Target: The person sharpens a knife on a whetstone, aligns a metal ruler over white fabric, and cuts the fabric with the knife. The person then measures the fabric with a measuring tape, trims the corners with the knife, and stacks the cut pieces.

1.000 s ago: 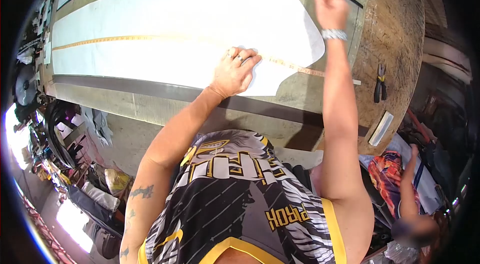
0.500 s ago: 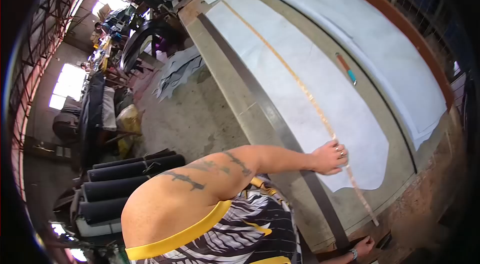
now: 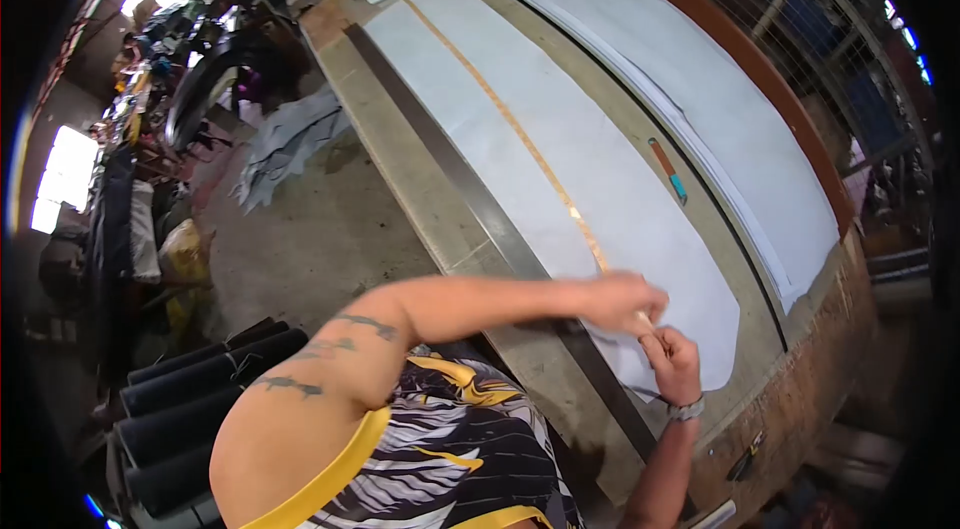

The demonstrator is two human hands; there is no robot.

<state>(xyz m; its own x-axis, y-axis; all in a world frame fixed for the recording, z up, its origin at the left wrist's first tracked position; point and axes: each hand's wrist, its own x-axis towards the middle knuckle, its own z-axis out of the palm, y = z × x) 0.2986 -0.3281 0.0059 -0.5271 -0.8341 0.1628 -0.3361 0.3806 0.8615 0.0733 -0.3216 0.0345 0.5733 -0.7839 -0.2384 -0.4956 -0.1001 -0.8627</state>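
Observation:
A long white sheet [image 3: 620, 179] with a shaped near end lies flat on the table. Along its length runs a yellow measuring tape [image 3: 510, 116]. Over the near part of the sheet, my left hand [image 3: 622, 301] is closed on the tape, slightly blurred. My right hand [image 3: 674, 359], with a band at the wrist, is closed just beside it, pinching the tape's near end. The two hands almost touch. A dark metal strip [image 3: 450, 166] lies along the sheet's left edge.
A brown and teal tool [image 3: 668, 171] lies right of the sheet. Beyond a dark strip are stacked white sheets [image 3: 680, 59]. Pliers [image 3: 745, 457] rest on the wooden table end [image 3: 800, 384]. Black rolls [image 3: 200, 389] stand at lower left.
My right hand has come up from the lower edge to the tape beside my left hand. The tape's near end no longer extends past the sheet. The view has shifted.

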